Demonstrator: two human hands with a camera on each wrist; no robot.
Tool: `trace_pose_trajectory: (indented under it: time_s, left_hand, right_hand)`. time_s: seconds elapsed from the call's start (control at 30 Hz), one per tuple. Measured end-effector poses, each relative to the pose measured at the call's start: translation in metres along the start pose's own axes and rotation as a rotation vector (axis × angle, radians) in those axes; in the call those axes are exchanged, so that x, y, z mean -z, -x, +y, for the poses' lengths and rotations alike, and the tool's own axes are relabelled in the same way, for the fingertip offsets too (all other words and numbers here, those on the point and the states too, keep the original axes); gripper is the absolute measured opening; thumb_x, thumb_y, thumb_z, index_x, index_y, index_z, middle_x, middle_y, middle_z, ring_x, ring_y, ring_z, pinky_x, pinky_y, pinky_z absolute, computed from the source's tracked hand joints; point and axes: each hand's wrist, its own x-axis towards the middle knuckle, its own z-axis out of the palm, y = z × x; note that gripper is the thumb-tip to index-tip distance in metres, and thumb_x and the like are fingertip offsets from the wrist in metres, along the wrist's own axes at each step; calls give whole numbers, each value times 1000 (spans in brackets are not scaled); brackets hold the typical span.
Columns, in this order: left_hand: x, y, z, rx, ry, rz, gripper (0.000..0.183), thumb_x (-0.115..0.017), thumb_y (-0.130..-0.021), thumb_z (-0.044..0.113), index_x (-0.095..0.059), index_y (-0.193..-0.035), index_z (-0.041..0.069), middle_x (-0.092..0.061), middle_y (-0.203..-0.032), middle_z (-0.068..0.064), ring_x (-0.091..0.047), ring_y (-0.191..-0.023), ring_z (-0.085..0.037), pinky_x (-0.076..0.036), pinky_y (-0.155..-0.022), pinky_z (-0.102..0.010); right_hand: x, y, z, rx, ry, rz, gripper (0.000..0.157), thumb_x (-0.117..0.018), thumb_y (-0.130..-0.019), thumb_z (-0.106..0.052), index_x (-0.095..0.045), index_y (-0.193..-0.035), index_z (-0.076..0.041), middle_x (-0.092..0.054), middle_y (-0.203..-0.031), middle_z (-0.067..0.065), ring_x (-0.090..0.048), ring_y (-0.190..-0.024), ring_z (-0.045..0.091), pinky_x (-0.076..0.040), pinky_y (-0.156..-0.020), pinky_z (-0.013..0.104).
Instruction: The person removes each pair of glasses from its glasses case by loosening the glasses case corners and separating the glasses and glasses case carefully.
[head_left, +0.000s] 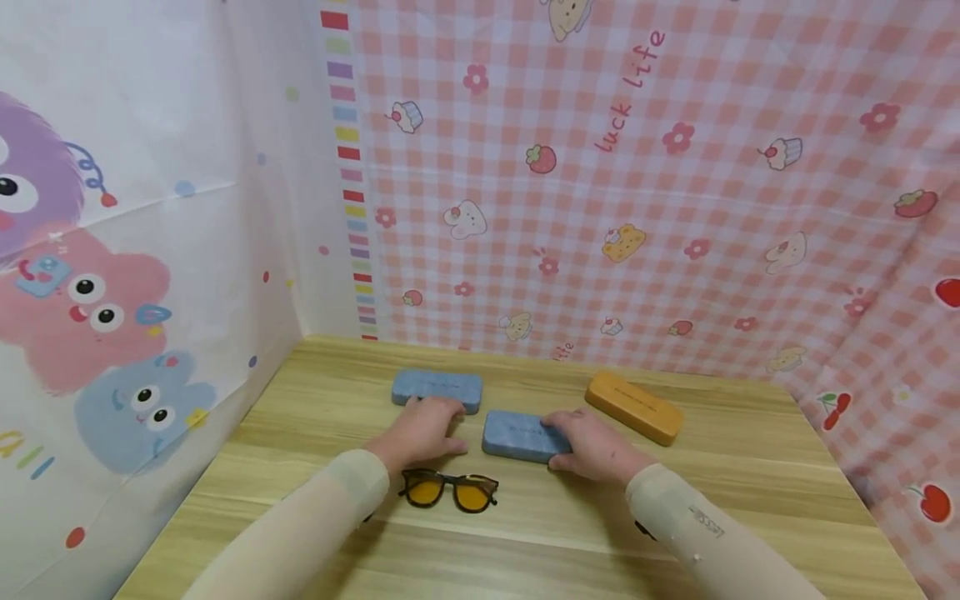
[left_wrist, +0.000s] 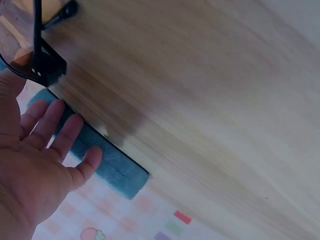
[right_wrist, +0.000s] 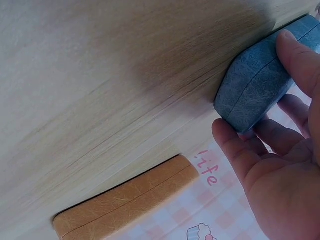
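Wooden tabletop [head_left: 600,542]. Right fingers [right_wrist: 237,150]: gripping blue case [head_left: 513,435]; I'd hold it level. Left fingers [left_wrist: 67,135]: relaxed, second blue case [head_left: 431,385] at tips.

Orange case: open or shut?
Shut: in the right wrist view, the orange case shows one thin seam along its side, with no gap visible.
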Motion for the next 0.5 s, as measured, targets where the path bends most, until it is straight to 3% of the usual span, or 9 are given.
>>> trace_pose_trajectory:
  time_s: [0.23, 0.5]
  left_hand:
    - [2, -2, 6, -31, 8, -35, 62, -84, -93, 42, -66, -142, 7, -71, -139, -10, -65, -133, -32, -52, -115, -51]
    - [-5, -12, 33, -65, 68, -97, 80, -83, -93, 48, -50, -157, 13, -61, -154, -8, -60, -140, -27, -53, -114, -44]
  right_hand:
    - [0, -1, 0, -4, 1, -4, 65, -87, -91, -31, -62, -148, -11, -66, -148, 8, -60, -136, 28, -50, -117, 50]
    - [-1, 1, 0, 19, 0, 4, 63, -88, -91, -29, -63, -146, -10, -68, -145, 8, -62, -133, 28, -53, -113, 49]
